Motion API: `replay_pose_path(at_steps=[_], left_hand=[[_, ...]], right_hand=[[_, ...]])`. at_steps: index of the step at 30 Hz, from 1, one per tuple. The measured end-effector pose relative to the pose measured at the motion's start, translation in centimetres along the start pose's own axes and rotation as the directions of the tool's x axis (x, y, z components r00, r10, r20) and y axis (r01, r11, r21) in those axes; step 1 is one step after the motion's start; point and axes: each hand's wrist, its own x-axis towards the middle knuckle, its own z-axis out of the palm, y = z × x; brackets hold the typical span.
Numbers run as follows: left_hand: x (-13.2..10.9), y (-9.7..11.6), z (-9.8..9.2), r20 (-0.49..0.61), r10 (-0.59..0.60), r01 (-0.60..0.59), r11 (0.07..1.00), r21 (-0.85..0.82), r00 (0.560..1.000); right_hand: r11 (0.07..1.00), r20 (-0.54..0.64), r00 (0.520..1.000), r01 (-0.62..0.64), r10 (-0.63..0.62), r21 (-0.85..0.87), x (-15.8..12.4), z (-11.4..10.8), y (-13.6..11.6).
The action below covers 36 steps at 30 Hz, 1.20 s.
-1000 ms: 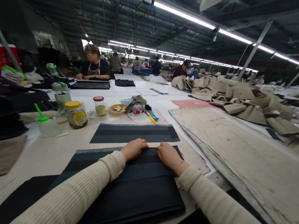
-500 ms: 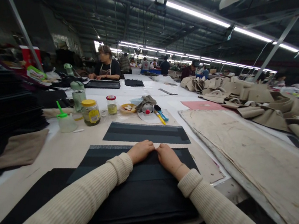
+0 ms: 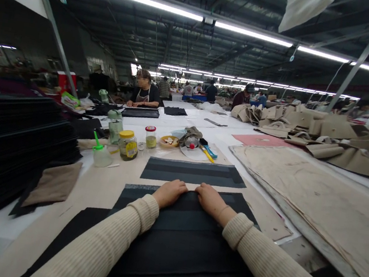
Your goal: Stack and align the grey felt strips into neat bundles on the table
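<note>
A stack of black, leather-like panels lies in front of me, with a dark grey-blue band across the top one. My left hand is closed on the far edge of the top panel, its fingers curled over and partly hidden. Close on its right, my right hand pinches that same edge, and a short gap separates the two. Just beyond the stack, a separate dark panel with a banded surface lies flat on the beige sheet.
Left of me rises a tall black stack beside a brown cloth piece. A squeeze bottle, a yellow-lidded jar and brushes stand or lie beyond. Beige bag pieces heap at right. A co-worker works across the table.
Both hands have slid slightly apart along the panel's far edge, from nearly touching fingertips. My view has turned a little to the left and up.
</note>
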Motion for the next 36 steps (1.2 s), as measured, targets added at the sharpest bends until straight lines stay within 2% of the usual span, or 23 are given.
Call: replay_pose_path(at_steps=[6, 10, 17, 21, 28, 32, 36], left_hand=[[0.2, 0.5, -0.2, 0.009, 0.052, -0.053, 0.996, 0.077, 0.999], [-0.3, -0.3, -0.5, 0.029, 0.052, -0.053, 0.999, 0.013, 0.998], [-3.4, -2.5, -0.7, -0.015, -0.074, 0.072, 0.993, -0.089, 0.997], [-3.9, -2.2, -0.6, -0.038, -0.077, 0.074, 0.994, -0.076, 0.996], [-3.4, -1.7, -1.0, -0.015, -0.036, 0.036, 0.999, -0.028, 0.999], [-4.4, -3.3, -1.4, 0.018, -0.028, 0.030, 0.995, -0.099, 0.999], [-6.5, -5.1, -1.7, -0.014, -0.108, 0.105, 0.985, -0.141, 0.994]], right_hand=[[0.999, -0.015, 0.999, 0.043, -0.042, 0.026, 1.0, 0.9, -1.9], [0.997, -0.007, 0.997, 0.075, -0.075, -0.002, 0.8, 1.1, -1.9], [0.998, 0.027, 0.998, 0.060, -0.060, 0.002, 1.0, 0.2, -2.1], [0.997, 0.038, 0.996, 0.079, -0.079, 0.024, 1.9, -0.1, -3.6], [0.995, 0.015, 0.996, 0.085, -0.086, 0.042, 2.6, 0.7, -6.0], [0.992, 0.003, 0.992, 0.125, -0.126, 0.027, 2.2, 0.5, -5.9], [0.994, 0.025, 0.994, 0.104, -0.105, 0.026, 2.4, 0.0, -5.9]])
